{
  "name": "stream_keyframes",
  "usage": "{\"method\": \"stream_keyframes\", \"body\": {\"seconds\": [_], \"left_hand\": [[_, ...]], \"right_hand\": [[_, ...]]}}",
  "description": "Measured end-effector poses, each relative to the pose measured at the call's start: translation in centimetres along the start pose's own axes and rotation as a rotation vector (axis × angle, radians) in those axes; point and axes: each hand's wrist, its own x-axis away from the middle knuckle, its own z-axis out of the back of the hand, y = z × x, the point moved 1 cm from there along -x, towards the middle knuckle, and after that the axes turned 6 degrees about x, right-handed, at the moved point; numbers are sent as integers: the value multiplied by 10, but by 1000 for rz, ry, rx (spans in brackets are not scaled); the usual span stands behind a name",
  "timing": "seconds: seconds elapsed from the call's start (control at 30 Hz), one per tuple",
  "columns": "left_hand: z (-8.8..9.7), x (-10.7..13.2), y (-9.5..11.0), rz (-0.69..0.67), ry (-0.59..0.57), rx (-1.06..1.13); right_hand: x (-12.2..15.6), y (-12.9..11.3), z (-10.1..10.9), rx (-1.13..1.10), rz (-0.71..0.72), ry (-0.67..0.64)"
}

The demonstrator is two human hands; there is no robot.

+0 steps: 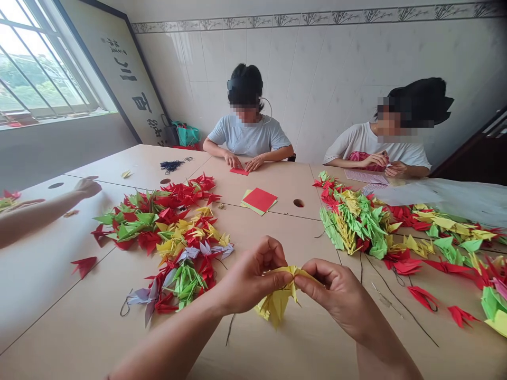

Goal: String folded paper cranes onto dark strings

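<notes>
Both my hands hold a yellow folded paper piece [277,301] just above the table near its front edge. My left hand [249,277] pinches its left side with thumb and fingers closed. My right hand [336,293] pinches its top right, fingers closed too. The paper's pointed lower part hangs down between my hands. A thin dark string [230,330] lies on the table below my left wrist.
A heap of red, green, yellow and lilac folded cranes [174,232] lies to the left, another heap [380,221] to the right. Red and yellow paper squares [259,200] sit mid-table. Two people fold paper at the far side. Another person's arm [39,211] reaches in from the left.
</notes>
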Motion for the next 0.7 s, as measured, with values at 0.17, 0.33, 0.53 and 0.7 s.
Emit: {"method": "stream_keyframes", "body": {"seconds": [0.17,0.33,0.53,0.7], "left_hand": [[1,-1,1,-14,-24,-3],[0,2,2,-64,8,-83],[2,2,3,-53,-19,-184],[6,0,3,12,-96,-144]], "right_hand": [[2,-5,1,33,5,-33],[3,-6,0,75,-5,-22],[0,-4,0,101,-7,-36],[-1,-1,0,83,14,-38]]}}
